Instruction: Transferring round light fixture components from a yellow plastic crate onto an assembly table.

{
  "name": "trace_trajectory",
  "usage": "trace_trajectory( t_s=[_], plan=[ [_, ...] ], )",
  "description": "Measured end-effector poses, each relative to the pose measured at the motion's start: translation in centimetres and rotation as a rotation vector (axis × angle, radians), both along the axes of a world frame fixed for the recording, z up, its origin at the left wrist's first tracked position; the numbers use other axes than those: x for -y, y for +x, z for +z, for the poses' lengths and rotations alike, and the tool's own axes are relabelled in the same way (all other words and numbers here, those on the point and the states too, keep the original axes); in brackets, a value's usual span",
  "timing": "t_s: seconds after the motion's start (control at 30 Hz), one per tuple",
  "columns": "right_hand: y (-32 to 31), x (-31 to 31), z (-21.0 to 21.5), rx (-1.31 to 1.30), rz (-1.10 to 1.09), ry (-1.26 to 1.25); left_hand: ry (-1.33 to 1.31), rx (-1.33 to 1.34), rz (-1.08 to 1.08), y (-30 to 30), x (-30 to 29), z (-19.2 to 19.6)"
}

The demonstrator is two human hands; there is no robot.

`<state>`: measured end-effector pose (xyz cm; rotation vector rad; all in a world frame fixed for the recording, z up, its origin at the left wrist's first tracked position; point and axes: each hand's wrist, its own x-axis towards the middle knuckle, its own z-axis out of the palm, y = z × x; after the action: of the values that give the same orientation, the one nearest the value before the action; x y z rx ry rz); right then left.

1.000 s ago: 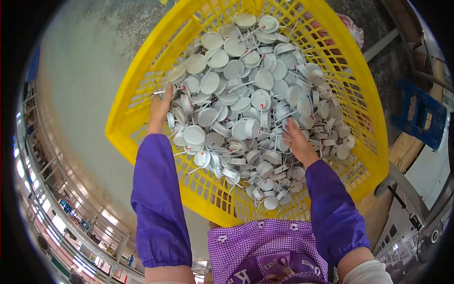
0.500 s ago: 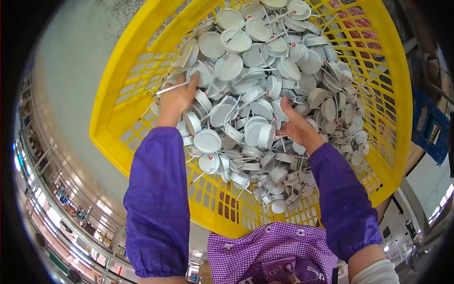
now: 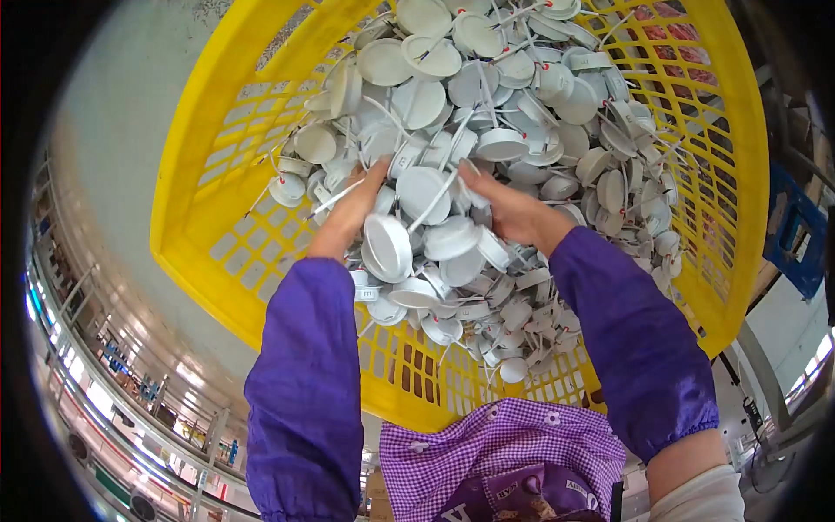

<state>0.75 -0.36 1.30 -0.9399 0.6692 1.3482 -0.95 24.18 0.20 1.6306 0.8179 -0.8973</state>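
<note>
A large yellow plastic basket (image 3: 196, 209) holds a heap of white round disc-shaped pieces (image 3: 423, 191) with thin white cables, some showing red spots where the cable joins. My left hand (image 3: 355, 207) is sunk into the left side of the heap, its fingertips hidden among the discs. Facing it, my right hand (image 3: 513, 210) presses in from the right with its fingers curled behind several discs. Between the two hands a bunch of discs is gathered and squeezed together. One tilted disc (image 3: 386, 247) sits just below my left hand.
The basket's slotted wall (image 3: 696, 174) rises on the right, with reddish material behind it. A blue plastic crate (image 3: 796, 228) stands outside on the right. Pale floor (image 3: 113, 200) lies to the left, with metal racks (image 3: 130, 391) at the lower left.
Both hands have moved toward each other, my left one rightward and down, my right one leftward. The discs between them are bunched up and shifted. The basket appears slightly larger in view.
</note>
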Motion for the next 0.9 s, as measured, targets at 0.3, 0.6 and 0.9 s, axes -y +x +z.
trace_trajectory(
  t_s=[0.3, 0.6, 0.9],
  plan=[
    [-4.4, -0.5, 1.0, 0.059, -0.28, -0.003, 0.196, 0.155, 0.2, -6.8, 7.1, 1.4],
    [-6.6, 3.2, 1.5, -0.047, -0.361, 0.073, 0.582, 0.528, 0.036, -10.5, 15.1, 3.9],
    [-8.3, 9.1, 9.7, 0.297, -0.343, 0.007, 0.573, 0.582, -0.047, -12.2, 20.8, 15.8]
  ],
)
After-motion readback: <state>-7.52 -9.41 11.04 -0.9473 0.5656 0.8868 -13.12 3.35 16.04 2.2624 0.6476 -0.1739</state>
